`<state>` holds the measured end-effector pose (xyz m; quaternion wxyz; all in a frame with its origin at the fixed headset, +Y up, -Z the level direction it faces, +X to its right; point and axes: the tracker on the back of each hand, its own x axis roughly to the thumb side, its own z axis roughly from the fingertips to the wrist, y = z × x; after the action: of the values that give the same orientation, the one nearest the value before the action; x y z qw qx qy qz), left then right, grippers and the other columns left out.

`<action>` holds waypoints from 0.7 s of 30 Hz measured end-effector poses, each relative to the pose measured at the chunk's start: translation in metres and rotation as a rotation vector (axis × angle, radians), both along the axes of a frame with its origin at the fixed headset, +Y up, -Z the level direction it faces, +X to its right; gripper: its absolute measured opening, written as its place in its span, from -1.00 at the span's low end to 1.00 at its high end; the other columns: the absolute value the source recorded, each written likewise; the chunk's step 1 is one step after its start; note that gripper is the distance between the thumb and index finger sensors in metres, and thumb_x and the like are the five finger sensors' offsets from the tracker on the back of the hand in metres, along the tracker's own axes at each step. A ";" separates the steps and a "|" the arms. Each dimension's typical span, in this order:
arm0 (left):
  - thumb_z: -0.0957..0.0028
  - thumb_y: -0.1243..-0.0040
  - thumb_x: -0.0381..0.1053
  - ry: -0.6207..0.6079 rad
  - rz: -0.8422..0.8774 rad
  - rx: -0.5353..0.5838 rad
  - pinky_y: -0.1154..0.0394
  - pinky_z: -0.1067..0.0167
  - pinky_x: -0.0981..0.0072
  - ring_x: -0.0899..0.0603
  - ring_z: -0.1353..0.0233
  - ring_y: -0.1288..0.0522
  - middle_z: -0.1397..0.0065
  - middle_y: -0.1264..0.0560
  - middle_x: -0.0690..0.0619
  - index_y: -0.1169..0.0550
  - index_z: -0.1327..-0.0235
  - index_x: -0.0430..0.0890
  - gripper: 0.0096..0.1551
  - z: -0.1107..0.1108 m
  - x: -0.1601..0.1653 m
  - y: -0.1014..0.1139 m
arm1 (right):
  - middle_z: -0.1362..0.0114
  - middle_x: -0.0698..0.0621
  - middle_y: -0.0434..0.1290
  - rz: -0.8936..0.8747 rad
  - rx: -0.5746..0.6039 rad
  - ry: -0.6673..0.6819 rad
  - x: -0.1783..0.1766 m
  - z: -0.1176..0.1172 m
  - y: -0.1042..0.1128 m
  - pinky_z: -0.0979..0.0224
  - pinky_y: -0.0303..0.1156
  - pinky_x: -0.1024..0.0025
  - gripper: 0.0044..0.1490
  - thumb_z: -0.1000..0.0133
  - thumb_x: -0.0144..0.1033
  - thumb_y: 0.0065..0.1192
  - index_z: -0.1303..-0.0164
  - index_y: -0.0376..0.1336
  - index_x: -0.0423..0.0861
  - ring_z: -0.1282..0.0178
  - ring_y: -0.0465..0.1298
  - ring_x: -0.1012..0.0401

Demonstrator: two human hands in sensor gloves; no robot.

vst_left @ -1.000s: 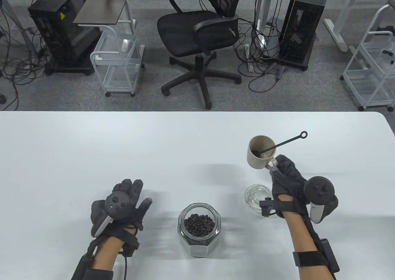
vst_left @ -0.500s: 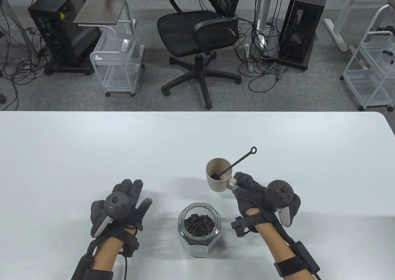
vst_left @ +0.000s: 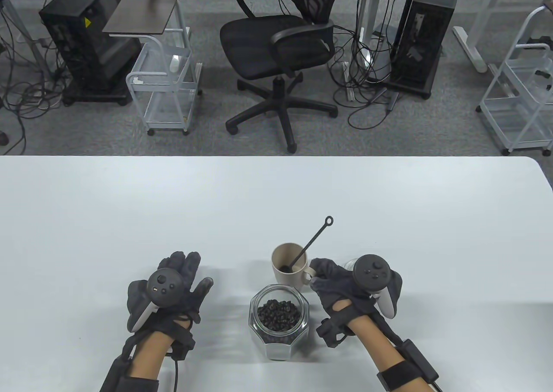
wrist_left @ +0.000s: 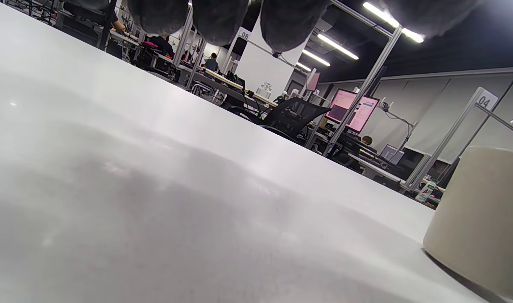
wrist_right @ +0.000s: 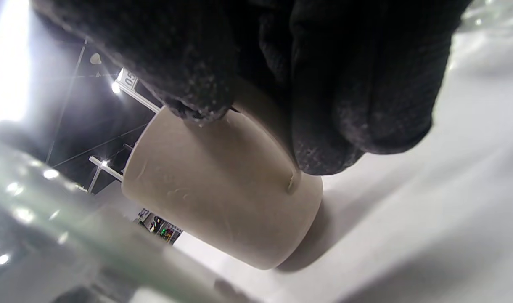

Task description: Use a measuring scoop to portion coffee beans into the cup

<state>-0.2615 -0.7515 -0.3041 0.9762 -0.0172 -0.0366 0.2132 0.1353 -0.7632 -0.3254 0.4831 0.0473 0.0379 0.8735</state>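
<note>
A beige cup stands on the white table just behind the open glass jar of coffee beans. A black long-handled measuring scoop leans inside the cup, its ring end pointing up and to the right. My right hand pinches the cup's handle; in the right wrist view the gloved fingers wrap that handle against the cup. My left hand lies flat and open on the table left of the jar, holding nothing. The cup shows at the right edge of the left wrist view.
A clear glass jar lid lies on the table behind my right hand, mostly hidden by the tracker. The table's far edge borders a floor with an office chair, carts and cables.
My right hand has carried the cup with the scoop in it from the right rear of the table leftward and nearer, down to a spot just behind the jar. The left hand stayed still.
</note>
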 end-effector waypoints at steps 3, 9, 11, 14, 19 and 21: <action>0.04 0.13 0.46 0.000 -0.003 -0.004 -0.01 -0.38 -0.62 -0.58 -0.67 -0.02 -0.72 -0.05 -0.25 -0.19 -0.62 -0.02 -0.01 0.000 0.000 0.000 | -0.31 -0.30 0.47 -0.013 -0.002 -0.004 -0.003 0.000 -0.005 -0.05 0.70 -0.02 -0.41 0.04 -0.43 0.50 -0.22 0.37 -0.15 -0.11 0.72 -0.28; 0.04 0.13 0.46 -0.001 -0.001 -0.007 -0.02 -0.38 -0.62 -0.58 -0.67 -0.03 -0.72 -0.05 -0.25 -0.19 -0.62 -0.02 -0.01 0.000 0.001 0.000 | -0.33 -0.30 0.45 0.013 -0.031 0.011 -0.005 0.002 -0.007 -0.08 0.67 -0.03 -0.41 0.04 -0.44 0.49 -0.24 0.36 -0.14 -0.15 0.69 -0.27; 0.04 0.13 0.46 -0.003 -0.001 -0.008 -0.02 -0.38 -0.62 -0.58 -0.67 -0.03 -0.72 -0.05 -0.25 -0.19 -0.62 -0.02 -0.01 0.000 0.001 -0.001 | -0.34 -0.30 0.43 0.008 -0.046 0.014 -0.005 0.002 -0.008 -0.10 0.65 -0.04 -0.39 0.03 -0.45 0.48 -0.25 0.34 -0.14 -0.17 0.68 -0.28; 0.04 0.13 0.46 -0.003 0.000 -0.009 -0.02 -0.38 -0.62 -0.58 -0.67 -0.03 -0.72 -0.05 -0.25 -0.19 -0.62 -0.02 -0.01 0.000 0.001 0.000 | -0.35 -0.31 0.42 0.022 -0.038 0.018 -0.005 0.002 -0.007 -0.10 0.64 -0.04 -0.38 0.03 -0.45 0.47 -0.27 0.33 -0.15 -0.18 0.67 -0.28; 0.04 0.13 0.46 0.000 0.005 -0.008 -0.02 -0.38 -0.62 -0.58 -0.67 -0.03 -0.72 -0.05 -0.25 -0.19 -0.62 -0.02 -0.01 0.001 0.001 0.000 | -0.39 -0.32 0.38 0.007 -0.063 0.027 -0.003 0.001 -0.005 -0.13 0.60 -0.07 -0.30 0.02 -0.47 0.44 -0.37 0.27 -0.17 -0.22 0.62 -0.30; 0.04 0.13 0.46 0.001 0.004 -0.008 -0.02 -0.38 -0.62 -0.58 -0.67 -0.03 -0.72 -0.05 -0.25 -0.19 -0.62 -0.02 -0.01 0.001 0.001 0.001 | -0.41 -0.33 0.36 0.015 -0.060 0.024 0.000 0.001 -0.002 -0.15 0.58 -0.09 -0.28 0.01 -0.47 0.43 -0.39 0.25 -0.17 -0.24 0.60 -0.31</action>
<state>-0.2609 -0.7510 -0.3035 0.9757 -0.0209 -0.0354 0.2153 0.1355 -0.7655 -0.3247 0.4774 0.0430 0.0700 0.8748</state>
